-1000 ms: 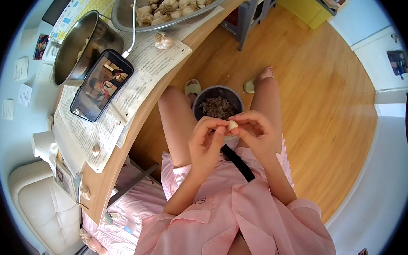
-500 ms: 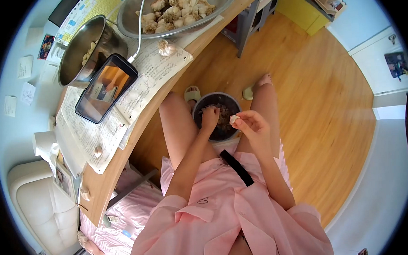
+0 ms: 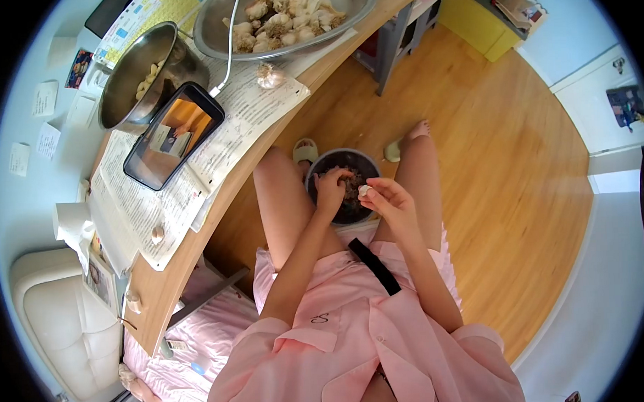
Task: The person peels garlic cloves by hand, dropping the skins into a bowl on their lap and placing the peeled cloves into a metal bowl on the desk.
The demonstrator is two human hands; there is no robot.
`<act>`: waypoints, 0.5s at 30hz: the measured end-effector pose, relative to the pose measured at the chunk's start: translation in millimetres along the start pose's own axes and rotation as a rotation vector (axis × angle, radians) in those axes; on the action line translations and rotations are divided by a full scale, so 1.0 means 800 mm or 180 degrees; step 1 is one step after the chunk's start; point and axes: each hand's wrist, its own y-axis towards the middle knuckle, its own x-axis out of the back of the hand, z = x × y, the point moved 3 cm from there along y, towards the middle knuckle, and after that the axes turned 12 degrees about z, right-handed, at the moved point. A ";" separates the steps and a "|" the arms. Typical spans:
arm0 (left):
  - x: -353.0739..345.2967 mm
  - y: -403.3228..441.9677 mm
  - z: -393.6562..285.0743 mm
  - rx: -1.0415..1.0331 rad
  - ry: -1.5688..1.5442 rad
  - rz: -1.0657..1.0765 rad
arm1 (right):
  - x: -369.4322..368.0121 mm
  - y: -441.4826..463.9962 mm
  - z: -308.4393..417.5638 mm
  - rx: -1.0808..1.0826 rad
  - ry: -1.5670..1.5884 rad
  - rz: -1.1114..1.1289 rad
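Observation:
Between my knees stands a dark bucket point(image 3: 367, 165) with brownish, papery garlic peelings point(image 3: 351, 191) inside. My left hand point(image 3: 330, 189) is over its left half, fingers apart, with nothing visible in them. At the bucket's right rim, my right hand point(image 3: 391, 202) pinches a pale garlic clove point(image 3: 365, 190) between thumb and fingertips. On the desk, a big metal basin point(image 3: 213, 42) holds many garlic bulbs point(image 3: 287, 21). Beside it a steel pot point(image 3: 179, 61) contains peeled garlic cloves point(image 3: 149, 81).
A phone point(image 3: 174, 135) on a white cable leans against the pot, above printed papers point(image 3: 244, 111). A single garlic bulb point(image 3: 270, 76) lies near the basin, and smaller garlic pieces lie along the desk edge point(image 3: 216, 229). A yellow box point(image 3: 482, 22) stands on the wooden floor.
My left hand's fingers have spread from a pinch above the peelings. My right hand has shifted slightly left with the garlic clove. The view has tilted a little.

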 end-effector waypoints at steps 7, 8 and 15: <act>0.093 -0.064 -0.159 -0.0498 -0.1882 -0.0344 | -0.004 -0.007 0.002 -0.0072 0.0349 0.0087; 0.107 -0.071 -0.178 -0.0658 -0.1774 -0.0347 | -0.008 -0.009 0.006 -0.0106 0.0359 0.0078; 0.140 -0.085 -0.235 -0.1225 -0.0787 -0.0359 | -0.034 -0.020 0.036 0.0333 0.0102 0.0409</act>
